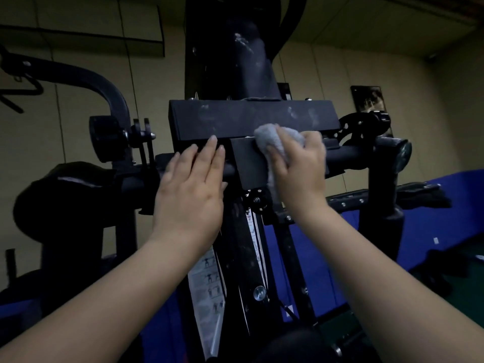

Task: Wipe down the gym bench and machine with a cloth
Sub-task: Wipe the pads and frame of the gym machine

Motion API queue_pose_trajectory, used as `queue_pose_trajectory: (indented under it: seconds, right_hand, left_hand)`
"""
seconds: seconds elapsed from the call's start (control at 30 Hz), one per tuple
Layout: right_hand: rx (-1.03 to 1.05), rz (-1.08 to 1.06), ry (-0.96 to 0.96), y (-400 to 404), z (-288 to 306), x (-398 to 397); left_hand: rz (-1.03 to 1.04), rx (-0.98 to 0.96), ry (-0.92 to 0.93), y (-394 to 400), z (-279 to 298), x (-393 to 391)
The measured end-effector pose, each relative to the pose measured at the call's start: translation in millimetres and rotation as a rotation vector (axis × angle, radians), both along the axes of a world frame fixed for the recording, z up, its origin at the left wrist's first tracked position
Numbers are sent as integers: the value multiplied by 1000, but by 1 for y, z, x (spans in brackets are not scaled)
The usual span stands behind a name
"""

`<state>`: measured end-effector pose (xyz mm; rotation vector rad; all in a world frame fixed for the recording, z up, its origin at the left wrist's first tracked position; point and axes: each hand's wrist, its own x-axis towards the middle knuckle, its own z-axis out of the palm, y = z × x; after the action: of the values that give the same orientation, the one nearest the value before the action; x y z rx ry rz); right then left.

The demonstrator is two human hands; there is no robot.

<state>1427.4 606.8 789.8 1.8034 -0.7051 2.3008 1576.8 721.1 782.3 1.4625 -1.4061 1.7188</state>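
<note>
A black gym machine fills the middle of the view, with a wide dusty crossbeam (235,119) in front of its upright column (243,61). My right hand (298,171) grips a bunched grey cloth (267,138) and presses it against the lower edge of the crossbeam, on the square bracket (248,163) below it. My left hand (192,184) lies flat with straight fingers on the horizontal black bar left of the bracket. Pale smears show on the beam and the column.
A padded roller (390,155) and pulley wheel (356,127) stick out at the right. A curved arm (104,90) and a black pad (70,195) stand at the left. An exercise chart sticker (209,289) runs down the frame. Blue mats (432,213) line the wall behind.
</note>
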Motion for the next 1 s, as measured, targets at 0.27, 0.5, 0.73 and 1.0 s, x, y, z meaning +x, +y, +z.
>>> queue_pose_trajectory:
  seconds: [0.27,0.5,0.73,1.0]
  right_hand:
    - [13,87,85,20,10,5]
    - [-77,18,114,-4,19,0]
    - [242,77,-188,-46,9,-60]
    - [-81,16,50,4,-1,5]
  left_hand:
    - [89,-60,58,-2,-3,-3]
    - [37,-79,67,-2,-5,-2]
    - [7,-88,61,-1,-6,-1]
    - [3,-70,67,0,-6,-2]
